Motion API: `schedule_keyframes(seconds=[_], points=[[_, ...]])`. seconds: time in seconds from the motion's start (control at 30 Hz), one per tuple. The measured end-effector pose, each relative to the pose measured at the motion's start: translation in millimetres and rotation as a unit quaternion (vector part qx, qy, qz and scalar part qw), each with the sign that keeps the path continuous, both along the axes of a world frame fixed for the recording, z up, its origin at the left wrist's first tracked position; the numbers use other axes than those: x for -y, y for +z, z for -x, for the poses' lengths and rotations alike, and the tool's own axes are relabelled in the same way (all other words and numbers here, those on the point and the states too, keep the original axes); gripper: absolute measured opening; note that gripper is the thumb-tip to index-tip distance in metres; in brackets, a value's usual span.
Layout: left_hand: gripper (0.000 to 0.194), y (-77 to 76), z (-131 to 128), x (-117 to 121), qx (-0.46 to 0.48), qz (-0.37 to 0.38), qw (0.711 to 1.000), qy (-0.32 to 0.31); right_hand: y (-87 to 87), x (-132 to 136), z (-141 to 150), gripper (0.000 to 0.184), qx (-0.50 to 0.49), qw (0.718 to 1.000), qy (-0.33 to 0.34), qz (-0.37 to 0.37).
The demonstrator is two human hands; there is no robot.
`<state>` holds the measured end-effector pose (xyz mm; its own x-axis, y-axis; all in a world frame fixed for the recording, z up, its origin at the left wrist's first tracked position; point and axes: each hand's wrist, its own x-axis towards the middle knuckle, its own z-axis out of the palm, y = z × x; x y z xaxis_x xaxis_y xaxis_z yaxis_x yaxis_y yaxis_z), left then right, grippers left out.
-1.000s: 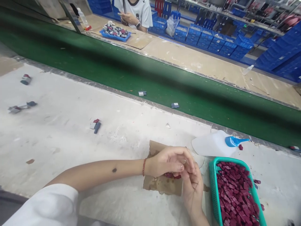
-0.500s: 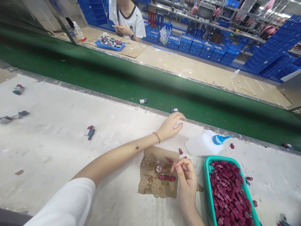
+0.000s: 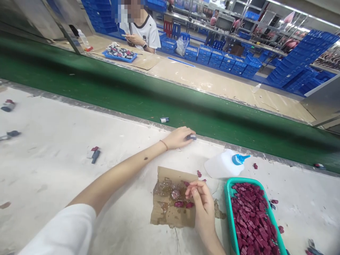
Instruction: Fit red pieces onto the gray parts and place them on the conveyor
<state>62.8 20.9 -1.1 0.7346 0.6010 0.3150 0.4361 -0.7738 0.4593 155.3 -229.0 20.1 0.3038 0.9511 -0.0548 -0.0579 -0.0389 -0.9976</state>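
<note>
My left hand point(image 3: 179, 138) reaches out to the near edge of the green conveyor belt point(image 3: 186, 106), its fingers closed on a small grey-blue piece point(image 3: 191, 136). My right hand point(image 3: 200, 200) rests by a glue-stained scrap of cardboard point(image 3: 170, 212); its fingers are curled together in a pinch, and what they hold is too small to see. A few maroon pieces point(image 3: 184, 204) and a round blob of glue point(image 3: 175, 193) lie on the cardboard. Just right of that hand stands a teal basket point(image 3: 227, 209) full of maroon pieces.
A white glue bottle with a blue nozzle point(image 3: 225, 163) lies behind the basket. Another small piece point(image 3: 164, 120) rides the belt. Assembled parts point(image 3: 92, 154) lie scattered on the white bench at left. Across the belt a person sits behind a blue tray point(image 3: 119, 53); blue crates are stacked beyond.
My left hand left the right hand at the cardboard, stretched to the belt edge and closed on a small grey-blue piece there. My right hand stayed by the cardboard.
</note>
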Motion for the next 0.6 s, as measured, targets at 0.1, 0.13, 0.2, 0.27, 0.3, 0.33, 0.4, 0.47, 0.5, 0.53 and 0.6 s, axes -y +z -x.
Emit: schedule_keyframes(seconds=[0.1,0.13,0.2,0.27,0.3,0.33,0.4,0.47,0.5,0.53,0.6], points=[[0.025,2.6,35.8,0.1,-0.022,-0.010,0.998,-0.055,1.5,-0.1,-2.8,0.023,0.040,0.999,0.012,-0.005],[0.025,2.8,44.7,-2.4,-0.023,-0.012,0.999,-0.048,3.4,-0.5,-4.2,0.022,0.065,0.998,0.019,-0.005],[0.029,1.4,56.7,-10.8,-0.013,-0.014,1.000,0.009,11.4,-1.7,-9.0,0.021,0.139,0.989,0.044,-0.005],[0.034,-2.4,62.2,-21.6,0.007,-0.010,0.995,0.097,24.6,-1.4,-18.1,0.020,0.236,0.969,0.078,-0.006],[0.036,-5.0,63.2,-26.8,0.016,-0.004,0.991,0.133,32.2,0.2,-24.8,0.020,0.285,0.955,0.087,-0.002],[0.036,-7.7,63.5,-31.4,0.022,0.005,0.987,0.157,39.7,3.1,-33.2,0.020,0.331,0.940,0.082,0.007],[0.034,-12.5,62.5,-38.2,0.027,0.027,0.982,0.184,51.7,12.8,-55.3,0.022,0.410,0.910,0.032,0.044],[0.029,-15.1,59.6,-41.5,0.033,0.048,0.979,0.194,56.4,25.2,-83.5,0.023,0.483,0.870,-0.044,0.092],[0.026,-15.3,57.5,-42.2,0.039,0.058,0.978,0.199,55.6,30.9,-98.7,0.024,0.520,0.844,-0.068,0.118],[0.024,-14.7,54.8,-42.2,0.046,0.068,0.976,0.203,53.0,35.3,-113.7,0.024,0.558,0.815,-0.085,0.132],[0.020,-11.9,48.2,-40.8,0.067,0.089,0.971,0.212,43.9,38.8,-140.5,0.023,0.627,0.763,-0.083,0.136]])
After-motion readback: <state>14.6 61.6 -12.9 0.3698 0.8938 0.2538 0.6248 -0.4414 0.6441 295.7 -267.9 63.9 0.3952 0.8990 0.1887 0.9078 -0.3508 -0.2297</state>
